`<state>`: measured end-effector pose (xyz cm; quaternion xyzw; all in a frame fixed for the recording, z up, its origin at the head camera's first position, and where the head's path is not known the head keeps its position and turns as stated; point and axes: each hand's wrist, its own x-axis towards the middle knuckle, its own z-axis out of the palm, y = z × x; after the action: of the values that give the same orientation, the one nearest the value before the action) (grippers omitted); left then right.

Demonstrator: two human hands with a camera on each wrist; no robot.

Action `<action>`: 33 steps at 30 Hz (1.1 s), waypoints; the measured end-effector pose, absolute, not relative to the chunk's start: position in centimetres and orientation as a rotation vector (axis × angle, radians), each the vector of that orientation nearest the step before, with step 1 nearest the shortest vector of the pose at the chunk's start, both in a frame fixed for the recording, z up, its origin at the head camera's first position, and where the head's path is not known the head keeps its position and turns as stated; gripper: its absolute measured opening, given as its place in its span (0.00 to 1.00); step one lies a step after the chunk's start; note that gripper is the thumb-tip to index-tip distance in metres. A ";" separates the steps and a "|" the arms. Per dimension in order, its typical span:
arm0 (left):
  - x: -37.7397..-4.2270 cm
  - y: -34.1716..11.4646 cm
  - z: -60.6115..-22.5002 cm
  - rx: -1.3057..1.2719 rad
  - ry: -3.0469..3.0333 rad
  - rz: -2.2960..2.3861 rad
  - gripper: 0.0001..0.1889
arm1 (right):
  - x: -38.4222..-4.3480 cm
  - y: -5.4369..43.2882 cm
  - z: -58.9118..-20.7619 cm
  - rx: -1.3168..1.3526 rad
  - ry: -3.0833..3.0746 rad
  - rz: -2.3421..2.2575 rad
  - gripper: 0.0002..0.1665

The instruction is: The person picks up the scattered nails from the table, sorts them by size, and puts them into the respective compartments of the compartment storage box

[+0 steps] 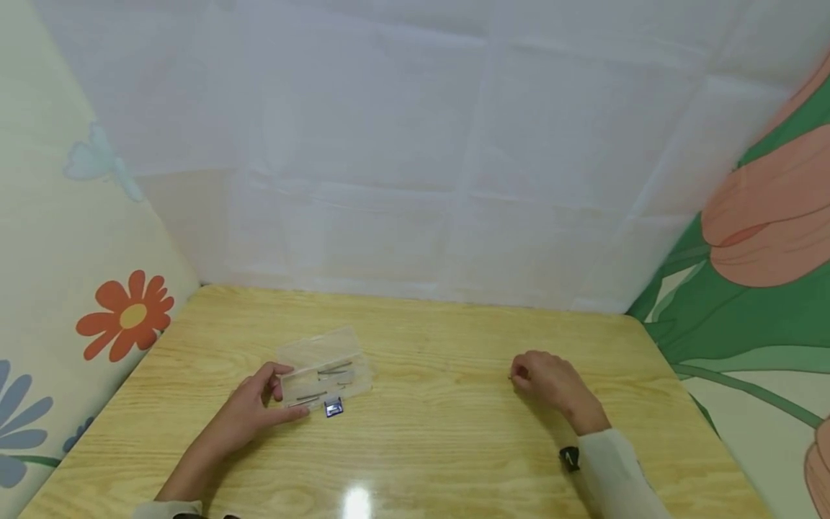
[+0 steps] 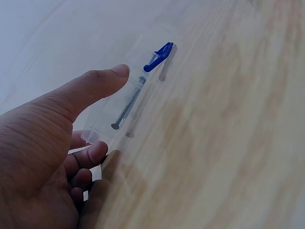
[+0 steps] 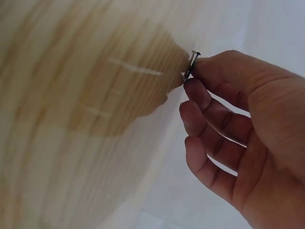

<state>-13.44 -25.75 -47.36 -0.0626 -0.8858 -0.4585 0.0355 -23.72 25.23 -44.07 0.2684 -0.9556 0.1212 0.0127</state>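
Note:
At the left of the table, a clear plastic box [image 1: 359, 387] lies with its lid [image 1: 318, 351] raised at the back. Several metal nails [image 1: 333, 372] are inside it, and a blue latch [image 1: 333, 407] is on its near side. My left hand [image 1: 249, 407] grips the box's left end, thumb at the near side and fingers at the far corner. In the left wrist view one long nail [image 2: 127, 106] shows through the clear wall. Off to the right, my right hand [image 1: 551, 382] pinches small nails [image 3: 192, 66] between thumb and index fingertip, close over the table.
The light wood-grain table [image 1: 447, 447] spreads between and in front of both hands. A white sheet [image 1: 389, 144] hangs along its back edge. Flower-printed panels stand at the left [image 1: 39, 216] and right [image 1: 765, 324] sides.

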 end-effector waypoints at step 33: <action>-13.3 -25.7 -47.3 -0.181 -2.743 -1.377 0.37 | -23.8 24.9 -44.0 0.914 -2.979 0.274 0.05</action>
<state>-13.34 -25.72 -47.30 -0.0589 -0.8917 -0.4475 0.0336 -23.80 24.87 -44.00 0.2921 -0.9523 0.0878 0.0069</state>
